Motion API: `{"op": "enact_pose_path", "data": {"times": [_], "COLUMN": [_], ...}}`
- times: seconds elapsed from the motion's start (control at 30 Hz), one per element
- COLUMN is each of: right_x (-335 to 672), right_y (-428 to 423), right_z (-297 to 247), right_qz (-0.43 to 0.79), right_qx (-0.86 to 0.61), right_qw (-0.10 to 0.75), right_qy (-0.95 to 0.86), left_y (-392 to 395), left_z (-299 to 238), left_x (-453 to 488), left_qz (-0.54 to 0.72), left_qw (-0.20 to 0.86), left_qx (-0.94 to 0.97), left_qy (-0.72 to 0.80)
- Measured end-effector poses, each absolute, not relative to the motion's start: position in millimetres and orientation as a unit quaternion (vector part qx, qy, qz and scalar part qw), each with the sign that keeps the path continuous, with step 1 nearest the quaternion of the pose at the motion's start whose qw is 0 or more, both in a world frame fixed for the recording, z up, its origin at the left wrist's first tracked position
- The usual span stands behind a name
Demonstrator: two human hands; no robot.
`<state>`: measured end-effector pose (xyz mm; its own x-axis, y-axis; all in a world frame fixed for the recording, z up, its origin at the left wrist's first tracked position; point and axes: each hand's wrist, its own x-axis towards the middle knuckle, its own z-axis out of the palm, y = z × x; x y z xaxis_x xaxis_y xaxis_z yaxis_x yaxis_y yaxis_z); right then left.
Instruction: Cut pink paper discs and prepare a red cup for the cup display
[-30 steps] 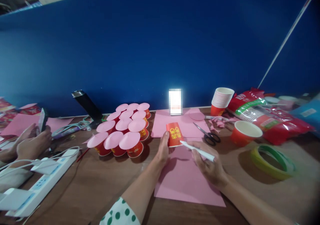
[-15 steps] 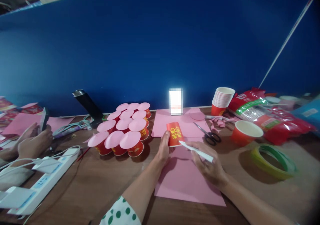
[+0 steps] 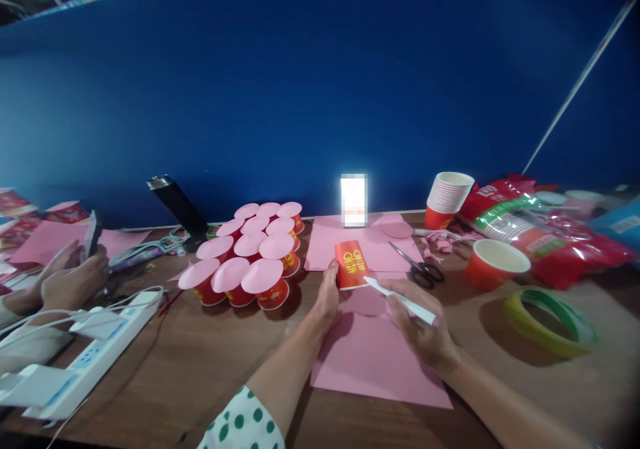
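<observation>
My left hand (image 3: 327, 296) grips a red paper cup (image 3: 351, 264) turned upside down on a pink paper sheet (image 3: 375, 362). My right hand (image 3: 417, 326) is closed on a white pen (image 3: 400, 300), whose tip rests at the cup's rim on the paper. Black scissors (image 3: 419, 268) lie just right of the cup on a second pink sheet (image 3: 327, 246).
Several red cups topped with pink discs (image 3: 250, 262) stand to the left. A cup stack (image 3: 447, 199), an open red cup (image 3: 495, 262), a red bag (image 3: 540, 232) and a green tape roll (image 3: 550, 312) lie to the right. Another person's hands (image 3: 65, 279) and a power strip (image 3: 75, 362) are far left.
The pen tip has slid a little around the cup's rim. Both hands otherwise stay in place; the view shifted slightly.
</observation>
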<state>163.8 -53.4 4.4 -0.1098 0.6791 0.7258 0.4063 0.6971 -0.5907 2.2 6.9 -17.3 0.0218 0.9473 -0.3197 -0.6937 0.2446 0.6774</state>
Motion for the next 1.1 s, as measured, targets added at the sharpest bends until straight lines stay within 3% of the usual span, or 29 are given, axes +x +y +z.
{"op": "enact_pose_path", "data": {"times": [1.1], "right_x": [161.0], "right_y": [-52.4], "right_z": [8.4], "right_qz": [0.107], "right_qx": [-0.365], "right_qw": [0.561], "right_qy": [-0.735], "left_y": [0.3], "left_z": [-11.9], "left_x": [1.8], "left_qz": [0.556], "left_qw": [0.690], "left_qx": [0.256], "left_qy": [0.386]}}
